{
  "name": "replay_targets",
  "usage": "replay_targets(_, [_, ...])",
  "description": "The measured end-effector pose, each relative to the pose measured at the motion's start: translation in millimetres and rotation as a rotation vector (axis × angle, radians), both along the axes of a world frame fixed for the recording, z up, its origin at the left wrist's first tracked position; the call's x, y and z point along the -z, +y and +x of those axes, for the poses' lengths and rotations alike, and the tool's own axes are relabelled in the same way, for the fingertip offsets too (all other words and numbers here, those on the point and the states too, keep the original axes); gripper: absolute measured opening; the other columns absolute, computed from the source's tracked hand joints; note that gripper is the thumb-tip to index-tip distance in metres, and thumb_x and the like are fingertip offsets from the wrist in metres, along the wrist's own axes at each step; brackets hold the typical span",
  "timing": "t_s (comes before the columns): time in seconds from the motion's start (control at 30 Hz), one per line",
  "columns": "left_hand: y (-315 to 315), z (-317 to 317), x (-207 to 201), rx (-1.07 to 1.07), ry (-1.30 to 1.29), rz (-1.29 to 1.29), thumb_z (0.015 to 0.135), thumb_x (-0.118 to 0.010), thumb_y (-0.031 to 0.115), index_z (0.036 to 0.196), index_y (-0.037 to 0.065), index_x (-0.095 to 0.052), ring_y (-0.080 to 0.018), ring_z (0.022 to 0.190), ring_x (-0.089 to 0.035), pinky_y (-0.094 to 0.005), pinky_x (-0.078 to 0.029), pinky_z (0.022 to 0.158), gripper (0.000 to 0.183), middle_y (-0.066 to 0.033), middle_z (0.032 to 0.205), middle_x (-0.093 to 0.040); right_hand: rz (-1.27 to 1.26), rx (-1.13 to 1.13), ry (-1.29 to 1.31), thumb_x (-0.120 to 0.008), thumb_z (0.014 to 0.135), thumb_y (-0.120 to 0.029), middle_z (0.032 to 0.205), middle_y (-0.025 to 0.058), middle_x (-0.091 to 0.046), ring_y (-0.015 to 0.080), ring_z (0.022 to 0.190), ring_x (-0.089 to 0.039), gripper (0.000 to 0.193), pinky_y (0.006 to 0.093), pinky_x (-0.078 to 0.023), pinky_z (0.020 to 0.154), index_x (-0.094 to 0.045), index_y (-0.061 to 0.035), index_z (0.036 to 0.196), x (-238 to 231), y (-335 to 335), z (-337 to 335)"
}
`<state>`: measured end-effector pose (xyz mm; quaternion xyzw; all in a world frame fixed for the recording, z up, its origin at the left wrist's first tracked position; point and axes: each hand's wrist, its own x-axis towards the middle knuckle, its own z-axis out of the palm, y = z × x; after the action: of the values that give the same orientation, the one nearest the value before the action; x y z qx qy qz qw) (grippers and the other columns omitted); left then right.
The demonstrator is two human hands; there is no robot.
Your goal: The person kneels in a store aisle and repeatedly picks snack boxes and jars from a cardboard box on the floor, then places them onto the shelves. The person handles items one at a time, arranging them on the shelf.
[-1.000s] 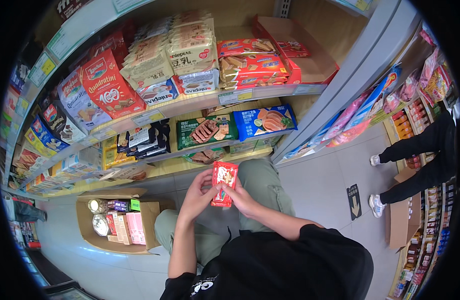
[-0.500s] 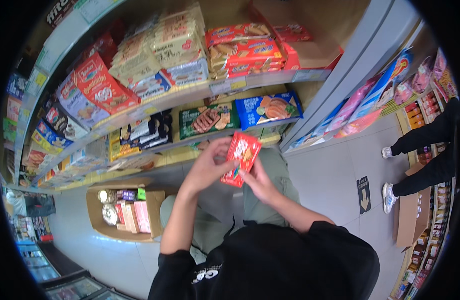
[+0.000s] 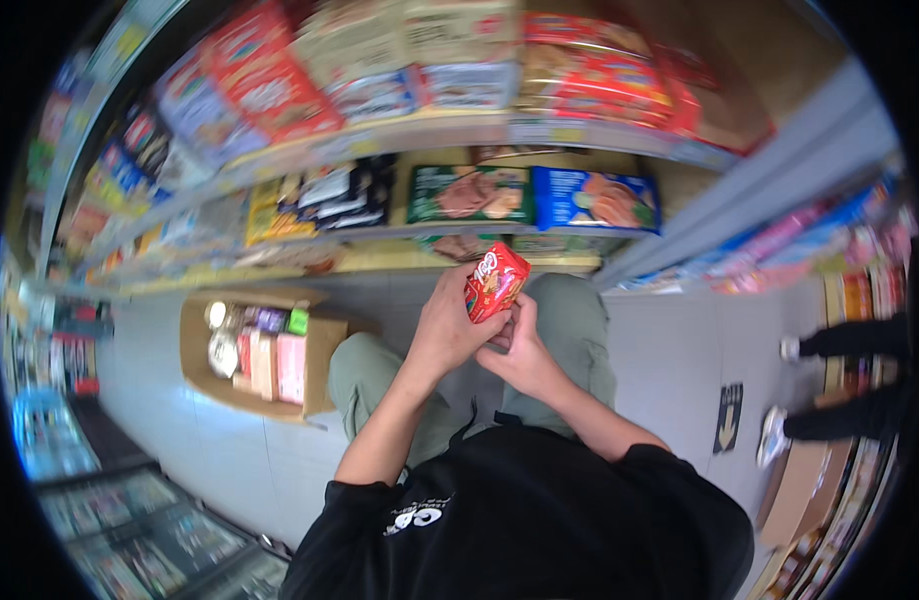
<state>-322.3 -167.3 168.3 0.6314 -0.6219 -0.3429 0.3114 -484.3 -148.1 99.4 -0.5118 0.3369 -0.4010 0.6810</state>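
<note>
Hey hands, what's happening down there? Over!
Left hand holds red packet. Right hand at its lower edge. Open carton off to the left, apart from both hands.

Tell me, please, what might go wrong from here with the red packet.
The red packet, held in the left hand with the right hand at its lower end, might slip and fall. If squeezed too hard, it could get crushed. The left knee could knock the open cardboard box beside it.
</note>
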Motion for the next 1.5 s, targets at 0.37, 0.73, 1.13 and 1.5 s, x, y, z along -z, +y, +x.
replay_targets(0.37, [130, 280, 26, -0.800, -0.009, -0.006, 0.076, -0.091, 0.029, 0.130, -0.007, -0.061, -0.0210, 0.093, -0.073, -0.0361, -0.059, 0.084, 0.071, -0.0139, 0.110, -0.073, -0.078, -0.392, 0.219, -0.070, 0.098, -0.006, 0.159, 0.0219, -0.046, 0.0328, 0.135, -0.061, 0.082, 0.0468, -0.049, 0.114, -0.023, -0.0046, 0.165, 18, 17, 28])
replay_targets(0.73, [181, 392, 174, -0.666, -0.569, 0.240, 0.073, -0.088, 0.032, 0.150, 0.004, -0.054, -0.0415, 0.122, -0.066, -0.0476, -0.053, 0.107, 0.088, -0.0280, 0.132, -0.066, 0.013, -0.276, 0.474, -0.064, 0.102, -0.002, 0.150, 0.0196, -0.056, 0.0277, 0.131, -0.062, 0.065, 0.0397, -0.050, 0.111, -0.035, -0.0023, 0.160, 46, -3, -36])
replay_targets(1.13, [190, 401, 224, -0.617, -0.374, 0.061, 0.072, -0.088, 0.007, 0.159, 0.005, -0.043, -0.0413, 0.126, -0.063, -0.0470, -0.052, 0.107, 0.098, -0.0269, 0.139, -0.063, -0.237, -0.324, 0.570, -0.071, 0.100, -0.019, 0.135, 0.0189, -0.068, 0.0300, 0.117, -0.072, 0.055, 0.0423, -0.056, 0.101, -0.050, -0.0022, 0.148, 43, 7, -37])
replay_targets(1.5, [139, 288, 18, -0.637, -0.430, -0.170, 0.084, -0.087, 0.010, 0.147, -0.006, -0.049, -0.0355, 0.126, -0.062, -0.0431, -0.048, 0.111, 0.075, -0.0245, 0.140, -0.060, -0.198, -0.250, 0.512, -0.063, 0.104, -0.019, 0.136, 0.0154, -0.067, 0.0277, 0.114, -0.072, 0.043, 0.0397, -0.060, 0.097, -0.055, -0.0038, 0.144, 42, -7, -57])
